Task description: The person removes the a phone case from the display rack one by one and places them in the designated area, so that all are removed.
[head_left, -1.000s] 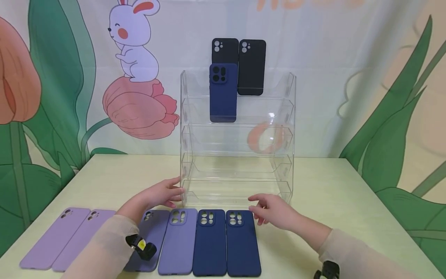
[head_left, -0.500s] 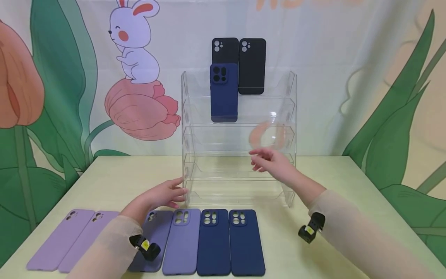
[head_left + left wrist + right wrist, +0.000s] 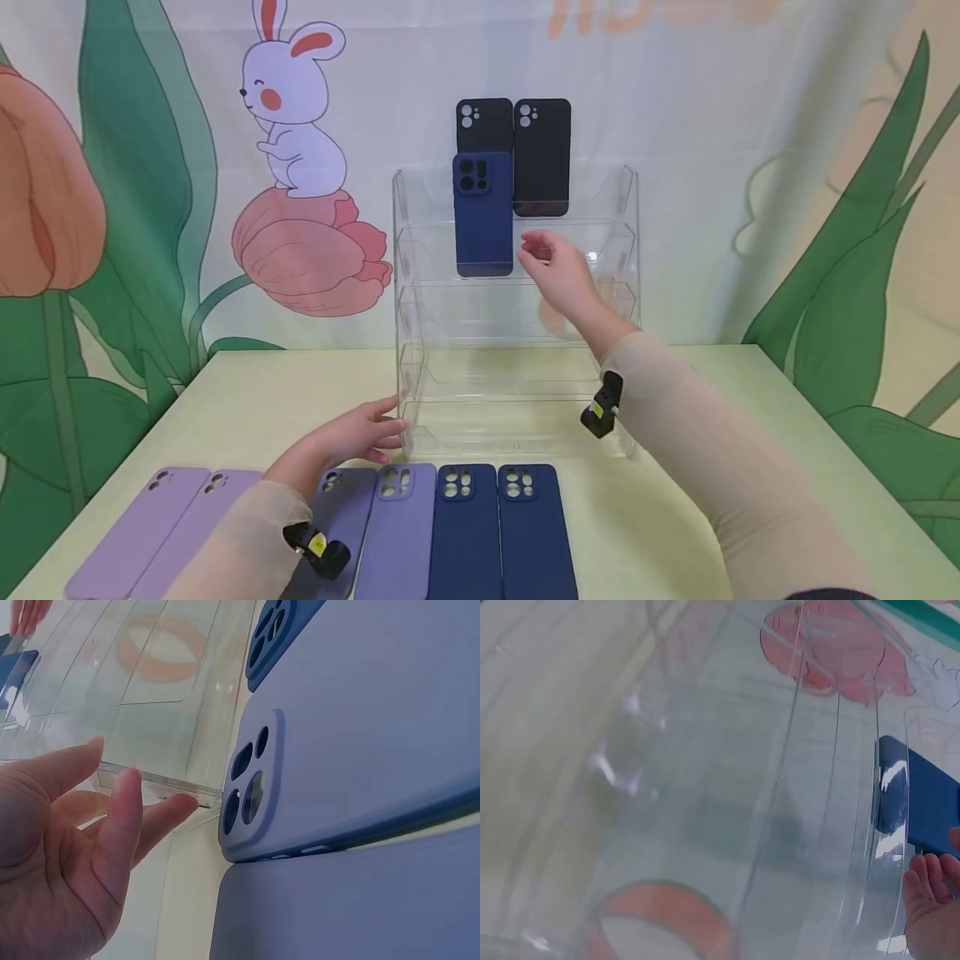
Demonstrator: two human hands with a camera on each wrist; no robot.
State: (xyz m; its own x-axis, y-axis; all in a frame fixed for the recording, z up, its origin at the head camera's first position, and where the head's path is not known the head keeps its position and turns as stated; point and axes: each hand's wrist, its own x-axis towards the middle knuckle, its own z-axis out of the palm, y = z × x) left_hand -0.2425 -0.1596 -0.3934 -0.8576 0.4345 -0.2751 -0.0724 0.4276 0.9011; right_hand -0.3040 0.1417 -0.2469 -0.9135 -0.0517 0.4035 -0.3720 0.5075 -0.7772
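A clear tiered acrylic stand (image 3: 517,417) stands on the table. My left hand (image 3: 358,435) rests its extended fingers against the stand's lower left side, seen close up in the left wrist view. My right hand (image 3: 558,271) is raised in front of the second tier, its loosely bent fingers just right of a navy phone case (image 3: 483,225) and holding nothing. That case stands upright in the second tier. Behind and above it, the top tier bears a black phone case (image 3: 483,123) at left and another black phone case (image 3: 542,158) at right.
Along the table's front lie a navy case (image 3: 536,533), a second navy case (image 3: 467,533), a purple case (image 3: 396,533) and several more purple cases to the left. My left forearm crosses over some of them. A printed cloth (image 3: 697,167) hangs behind the table.
My right hand has risen from above the table at the stand's front to the second tier beside the navy case. My left hand has stayed at the stand's side. The view has tilted slightly up.
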